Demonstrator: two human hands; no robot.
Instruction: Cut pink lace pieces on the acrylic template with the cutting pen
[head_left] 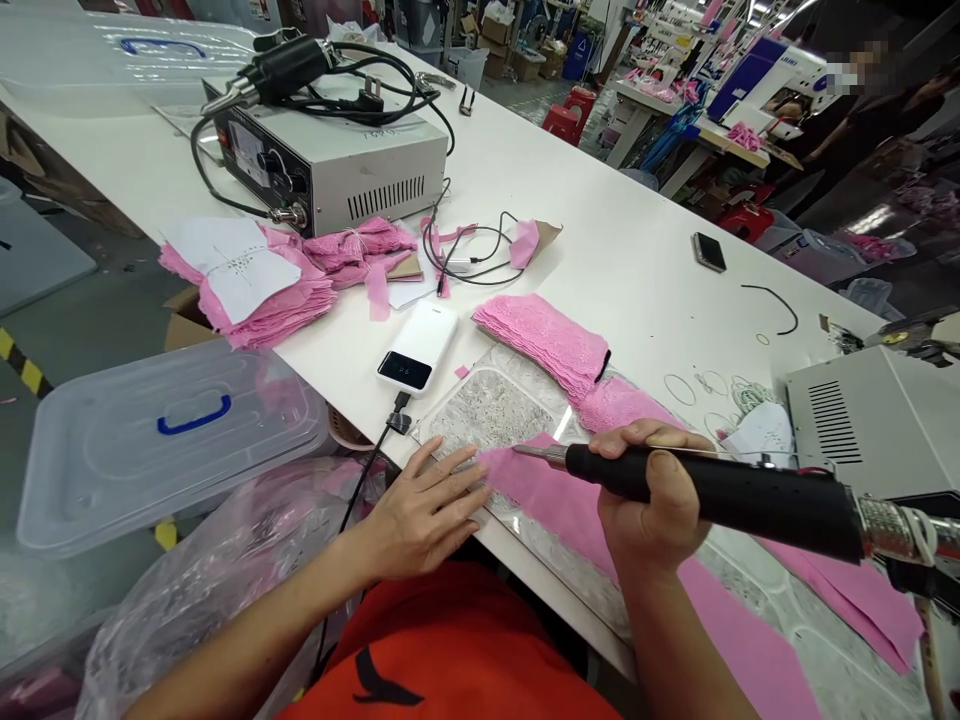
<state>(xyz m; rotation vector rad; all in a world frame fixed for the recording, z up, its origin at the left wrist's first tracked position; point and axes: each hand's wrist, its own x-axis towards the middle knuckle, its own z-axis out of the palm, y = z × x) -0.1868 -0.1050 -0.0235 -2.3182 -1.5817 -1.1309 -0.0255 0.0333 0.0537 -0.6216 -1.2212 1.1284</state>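
My right hand [656, 500] is wrapped round the black handle of an ultrasonic cutter [750, 495], whose metal tip points left and touches or hovers just over a pink fabric strip [551, 505]. Fingers outstretched, my left hand [427, 505] lies flat, its fingertips at the strip's left end. Under the fabric is a scratched clear plastic plate [491, 405]. Just beyond the tool sits a stack of pink lace pieces [544, 340], with another pink piece [622, 400] beside it. The strip runs beneath my right forearm toward the lower right.
A grey generator box [375, 170] carries a second black handpiece [289, 70]. Nearby are a white power bank [420, 345], pink bundles with a paper pattern [236, 265], a phone [709, 252] and rubber bands [750, 395]. Another box [870, 420] stands right; a lidded bin [172, 450] is left.
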